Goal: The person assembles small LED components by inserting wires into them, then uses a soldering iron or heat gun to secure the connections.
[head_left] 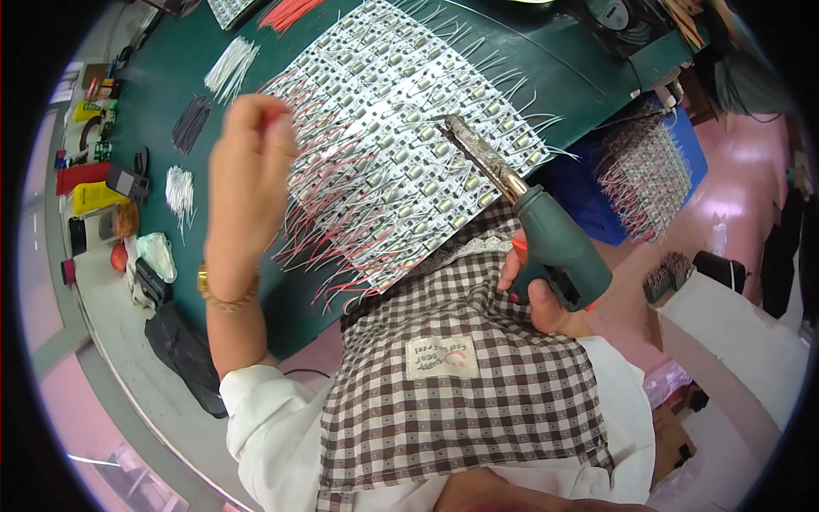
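A wide sheet of white circuit boards point(384, 94) lies on the green table, with rows of small components. Red and white wires stick out along its left side and white wires along its right. My left hand point(252, 162) is raised over the sheet's left edge, its fingers curled closed; whatever they hold, if anything, is hidden. In my right hand point(546, 299) is a dark green heat gun point(563, 243), gripped by its handle at the sheet's near right edge. Its long, discoloured metal nozzle point(482, 154) points up and left over the boards.
Bundles of white wires point(232, 68), dark strips point(190, 125), short white pieces point(179, 194) and red wires point(288, 12) lie on the green tabletop point(158, 81). A blue bin point(589, 200) with more wired boards point(653, 175) stands right. A black fan point(618, 21) is at the far right.
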The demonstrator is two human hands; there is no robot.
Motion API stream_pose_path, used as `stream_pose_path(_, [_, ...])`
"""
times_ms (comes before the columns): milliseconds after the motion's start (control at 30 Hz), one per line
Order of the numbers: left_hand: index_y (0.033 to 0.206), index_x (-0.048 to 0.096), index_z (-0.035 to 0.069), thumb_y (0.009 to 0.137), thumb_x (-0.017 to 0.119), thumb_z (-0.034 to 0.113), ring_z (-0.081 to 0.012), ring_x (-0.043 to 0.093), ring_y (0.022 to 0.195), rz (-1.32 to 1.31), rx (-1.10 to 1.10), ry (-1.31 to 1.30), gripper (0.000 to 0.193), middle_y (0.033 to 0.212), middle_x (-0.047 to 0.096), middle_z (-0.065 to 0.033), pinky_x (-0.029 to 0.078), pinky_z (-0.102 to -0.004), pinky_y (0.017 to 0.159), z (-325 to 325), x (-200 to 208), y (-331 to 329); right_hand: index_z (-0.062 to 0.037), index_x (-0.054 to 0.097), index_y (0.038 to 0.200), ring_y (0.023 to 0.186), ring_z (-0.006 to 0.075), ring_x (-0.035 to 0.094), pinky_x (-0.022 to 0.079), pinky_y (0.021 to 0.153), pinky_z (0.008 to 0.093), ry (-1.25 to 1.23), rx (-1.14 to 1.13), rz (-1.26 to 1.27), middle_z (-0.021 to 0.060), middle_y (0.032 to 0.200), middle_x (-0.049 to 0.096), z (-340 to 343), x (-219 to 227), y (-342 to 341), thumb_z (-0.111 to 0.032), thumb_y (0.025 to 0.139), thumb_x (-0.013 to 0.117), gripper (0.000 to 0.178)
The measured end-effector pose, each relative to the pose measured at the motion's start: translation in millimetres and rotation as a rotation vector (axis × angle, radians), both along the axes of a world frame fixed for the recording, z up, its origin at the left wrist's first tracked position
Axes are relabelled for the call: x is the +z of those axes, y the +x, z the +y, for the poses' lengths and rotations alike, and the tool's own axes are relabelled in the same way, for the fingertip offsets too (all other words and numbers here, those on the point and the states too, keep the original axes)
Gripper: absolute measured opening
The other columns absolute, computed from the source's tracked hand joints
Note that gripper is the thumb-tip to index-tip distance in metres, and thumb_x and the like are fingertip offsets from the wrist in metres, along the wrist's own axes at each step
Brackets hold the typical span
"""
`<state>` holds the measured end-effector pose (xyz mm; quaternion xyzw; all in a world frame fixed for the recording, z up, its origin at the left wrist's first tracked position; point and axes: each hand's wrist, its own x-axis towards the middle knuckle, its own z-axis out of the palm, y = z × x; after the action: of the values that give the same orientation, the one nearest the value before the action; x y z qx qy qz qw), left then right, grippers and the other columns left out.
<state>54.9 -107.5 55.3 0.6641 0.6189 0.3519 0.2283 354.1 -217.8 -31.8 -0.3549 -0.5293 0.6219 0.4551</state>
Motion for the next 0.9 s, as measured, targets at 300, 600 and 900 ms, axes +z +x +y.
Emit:
stream_pose_path(300, [0.075,0.06,0.002,0.071,0.065,0.003,-0.0218,0.057,0.059,0.126,-0.197,-0.011,0.006,0.07,0.057,-0.0091,0.046,-0.031,0.053,-25,-49,40,0.0053,0.038,0.131,0.066,0.0159,0.053,0.044,0.058,0.0281,0.104,0.052,-0.02,0.0135,0.086,0.056,-10,-17,-2,-0.037,0.088,0.056,0.063])
stream_pose_path(600, [0.071,0.058,0.005,0.067,0.067,0.008,-0.0221,0.059,0.06,0.199,-0.084,-0.034,0.009,0.071,0.059,-0.0071,0.046,-0.0325,0.053,-27,-56,47,-0.0034,0.052,0.103,0.08,0.0152,0.056,0.047,0.07,0.0277,0.057,0.113,0.071,0.0078,0.087,0.056,-16,-17,1,-0.006,0.08,0.055,0.023])
stream_pose_path(900, [0.069,0.056,0.006,0.066,0.067,0.009,-0.0238,0.058,0.059,0.23,-0.049,-0.043,0.012,0.07,0.058,-0.0074,0.046,-0.0347,0.052,-27,-55,49,-0.0014,0.063,0.092,0.078,0.0153,0.064,0.051,0.073,0.028,-0.163,0.037,-0.02,0.0064,0.081,0.066,-21,-12,-3,0.0,0.075,0.06,0.017])
